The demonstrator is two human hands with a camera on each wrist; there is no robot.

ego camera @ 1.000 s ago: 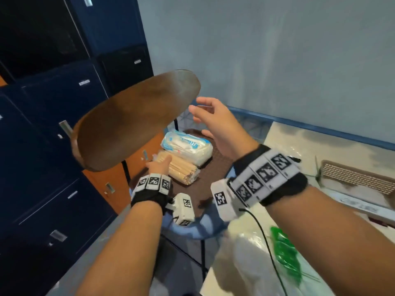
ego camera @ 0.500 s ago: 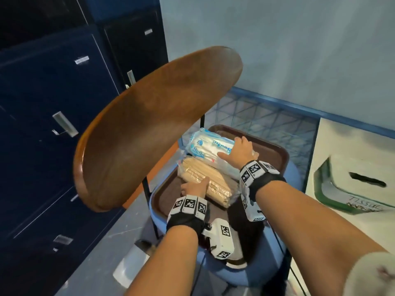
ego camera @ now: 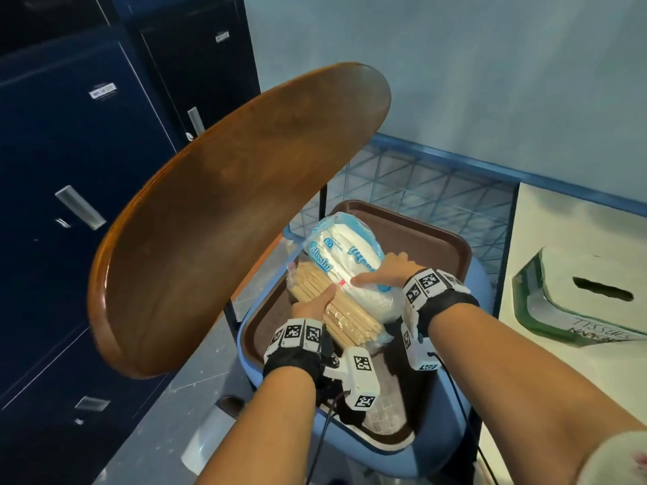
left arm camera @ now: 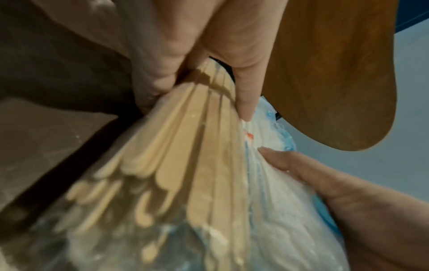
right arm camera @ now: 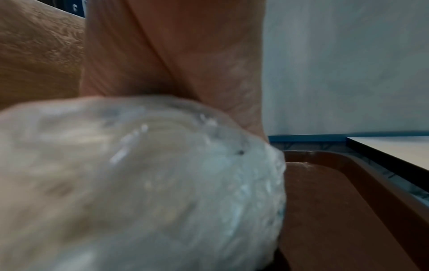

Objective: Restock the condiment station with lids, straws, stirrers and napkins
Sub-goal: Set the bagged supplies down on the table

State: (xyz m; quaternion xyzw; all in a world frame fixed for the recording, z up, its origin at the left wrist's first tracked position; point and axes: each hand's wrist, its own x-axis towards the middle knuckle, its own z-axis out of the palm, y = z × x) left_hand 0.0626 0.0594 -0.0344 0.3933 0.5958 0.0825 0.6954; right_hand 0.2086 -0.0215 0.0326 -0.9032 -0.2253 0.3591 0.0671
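Since half a second ago, both hands have closed further on the packs. Left hand [ego camera: 313, 304] grips the bagged wooden stirrers [ego camera: 332, 309]; right hand [ego camera: 385, 274] curls over the napkin pack [ego camera: 345, 260]. Both packs lie touching on the brown tray [ego camera: 437, 246] atop the blue stool [ego camera: 451, 446]. Lifting well likely calls for clearing the wooden chair back [ego camera: 227, 222].

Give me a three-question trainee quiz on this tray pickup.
1. True or false: the left hand holds the stirrer bundle.
2. What does the right hand grip? A) napkin pack B) cup lids C) straws
3. Fill in: both packs sit over a brown ____ on the blue chair seat.

Key: 1 true. 2 A, the napkin pack. 3 tray.
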